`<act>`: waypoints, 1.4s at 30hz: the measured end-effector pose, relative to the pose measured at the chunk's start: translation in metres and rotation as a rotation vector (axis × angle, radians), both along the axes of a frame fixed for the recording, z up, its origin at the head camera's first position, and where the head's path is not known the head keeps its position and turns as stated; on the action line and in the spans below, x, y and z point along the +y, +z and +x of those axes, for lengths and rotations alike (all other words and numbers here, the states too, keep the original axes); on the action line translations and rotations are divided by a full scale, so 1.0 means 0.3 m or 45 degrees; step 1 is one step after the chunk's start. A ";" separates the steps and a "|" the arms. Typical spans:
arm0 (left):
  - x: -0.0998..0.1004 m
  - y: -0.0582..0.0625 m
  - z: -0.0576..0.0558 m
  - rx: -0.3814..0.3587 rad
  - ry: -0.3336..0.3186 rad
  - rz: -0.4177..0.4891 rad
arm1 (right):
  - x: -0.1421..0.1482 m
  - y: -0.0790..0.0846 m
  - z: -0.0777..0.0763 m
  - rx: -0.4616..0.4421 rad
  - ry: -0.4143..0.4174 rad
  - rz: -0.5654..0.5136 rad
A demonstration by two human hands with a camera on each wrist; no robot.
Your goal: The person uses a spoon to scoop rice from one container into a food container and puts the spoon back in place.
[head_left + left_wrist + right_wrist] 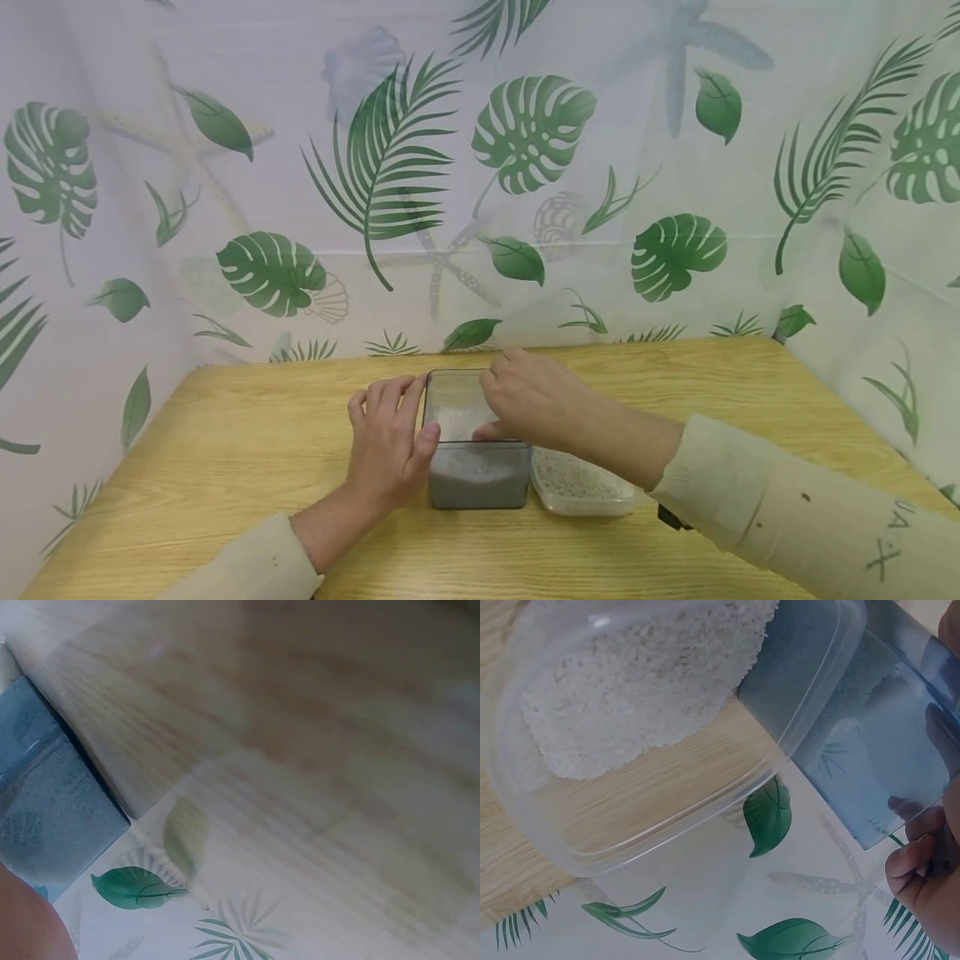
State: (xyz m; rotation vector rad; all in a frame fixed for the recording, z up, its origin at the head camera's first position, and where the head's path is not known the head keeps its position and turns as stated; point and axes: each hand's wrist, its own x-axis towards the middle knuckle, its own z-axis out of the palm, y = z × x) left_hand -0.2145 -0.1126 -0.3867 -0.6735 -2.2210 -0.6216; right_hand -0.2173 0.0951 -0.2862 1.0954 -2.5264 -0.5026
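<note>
A translucent grey box (480,479) with pale grains inside stands on the table, its top facing up. My left hand (390,437) grips its left side, thumb at the front corner of the rim. In the left wrist view the box (60,787) looks blue, with part of my left hand (34,919) below it. Over the right of the box's opening is my right hand (540,404), fingers curled. The right wrist view shows those fingers (915,866) curled round a small dark object (940,859), mostly hidden; I cannot tell its kind.
A clear plastic container (588,504) of white rice (645,682) sits directly right of the box, partly under my right forearm. The wooden table (247,450) ends at a white leaf-print sheet (420,317) at the back and sides.
</note>
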 end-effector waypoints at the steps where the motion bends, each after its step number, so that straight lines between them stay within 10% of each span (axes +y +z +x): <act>1: 0.000 0.000 0.000 0.000 -0.001 0.000 | 0.001 -0.001 0.000 0.001 0.007 -0.013; 20: -0.003 0.000 0.000 -0.003 -0.012 -0.009 | 0.036 -0.034 -0.006 -0.163 0.036 -0.401; 42: -0.002 0.001 0.000 0.032 -0.012 0.000 | 0.071 -0.058 0.013 -0.372 -0.278 -0.797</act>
